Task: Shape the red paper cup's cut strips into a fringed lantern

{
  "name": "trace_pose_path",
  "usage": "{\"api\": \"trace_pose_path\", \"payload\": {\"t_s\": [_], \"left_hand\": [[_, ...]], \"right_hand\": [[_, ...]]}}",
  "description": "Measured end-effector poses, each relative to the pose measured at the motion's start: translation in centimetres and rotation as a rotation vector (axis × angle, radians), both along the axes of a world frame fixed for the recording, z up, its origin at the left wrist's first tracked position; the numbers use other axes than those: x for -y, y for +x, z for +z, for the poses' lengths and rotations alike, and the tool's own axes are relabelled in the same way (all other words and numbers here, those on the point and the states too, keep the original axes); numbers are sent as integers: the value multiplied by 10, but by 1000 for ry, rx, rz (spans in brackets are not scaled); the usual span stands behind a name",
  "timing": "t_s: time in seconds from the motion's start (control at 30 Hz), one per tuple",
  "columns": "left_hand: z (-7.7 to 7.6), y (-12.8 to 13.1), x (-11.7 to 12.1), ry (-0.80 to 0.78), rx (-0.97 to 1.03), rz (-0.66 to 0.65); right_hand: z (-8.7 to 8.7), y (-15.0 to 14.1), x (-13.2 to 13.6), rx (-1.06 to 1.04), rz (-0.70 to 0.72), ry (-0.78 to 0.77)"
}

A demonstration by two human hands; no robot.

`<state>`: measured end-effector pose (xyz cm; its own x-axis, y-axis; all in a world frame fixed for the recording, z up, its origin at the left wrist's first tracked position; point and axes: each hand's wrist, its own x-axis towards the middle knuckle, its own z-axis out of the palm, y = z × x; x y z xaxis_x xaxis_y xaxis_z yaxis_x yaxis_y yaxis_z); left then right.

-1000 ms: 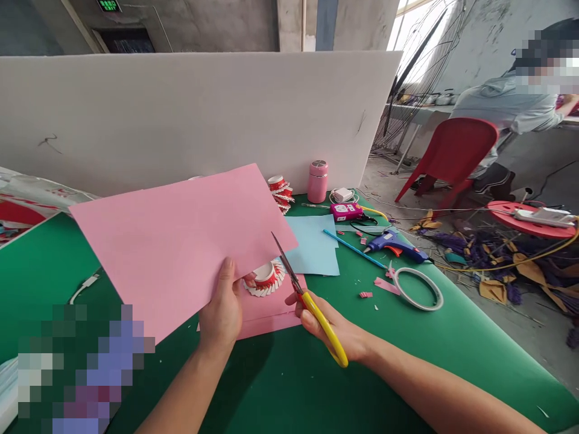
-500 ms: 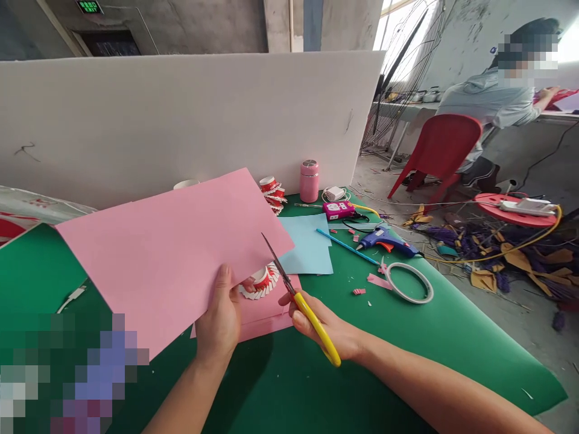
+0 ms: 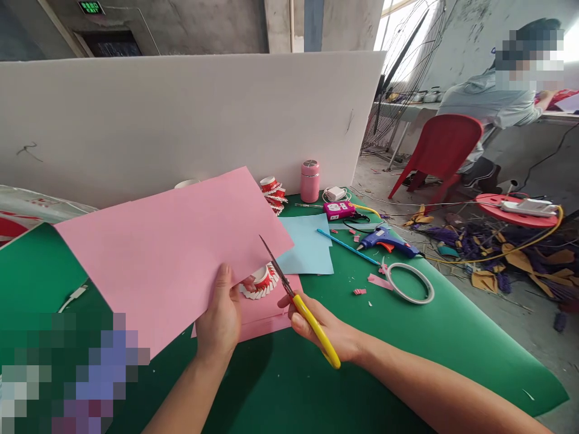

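A large sheet of pink paper [image 3: 172, 235] is pinched at its lower edge by my left hand [image 3: 220, 319], thumb on top. My right hand [image 3: 321, 322] grips yellow-handled scissors [image 3: 312, 316], whose blades point up and left over the sheet's right part. Whether the blades touch the paper I cannot tell. Beneath the raised sheet, more pink paper [image 3: 266, 325] lies on the green table, with a red and white pleated paper ring [image 3: 261, 284] on it, partly hidden. Light blue paper [image 3: 307, 247] lies just beyond the scissors.
On the green table [image 3: 452, 349] are a roll of white tape [image 3: 411, 283], a blue glue gun [image 3: 389, 240], a blue stick [image 3: 346, 246], pink scraps and a pink flask [image 3: 310, 181]. A white board [image 3: 194, 114] stands behind. A person sits on a red chair [image 3: 441, 147] at right.
The view has turned slightly to the right, so the surroundings sit further left. Both hands hold the sheet and scissors almost as before; the scissor tips have shifted slightly left over the paper.
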<state>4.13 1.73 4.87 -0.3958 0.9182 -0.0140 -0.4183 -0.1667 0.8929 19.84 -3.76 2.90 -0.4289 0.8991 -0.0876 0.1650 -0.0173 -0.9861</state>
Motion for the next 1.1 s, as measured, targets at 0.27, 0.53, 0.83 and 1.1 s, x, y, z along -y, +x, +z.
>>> {"api": "trace_pose_path", "payload": {"t_s": [0.27, 0.53, 0.83, 1.1], "left_hand": [[2, 5, 3, 26, 17, -30], [0, 2, 1, 28, 7, -55], [0, 3, 1, 18, 6, -42], [-1, 1, 1, -6, 5, -38]], "right_hand": [[-2, 0, 0, -25, -7, -5], [8, -8, 0, -86, -71, -18], [8, -11, 2, -121, -103, -17], [8, -12, 4, -99, -129, -68]]}}
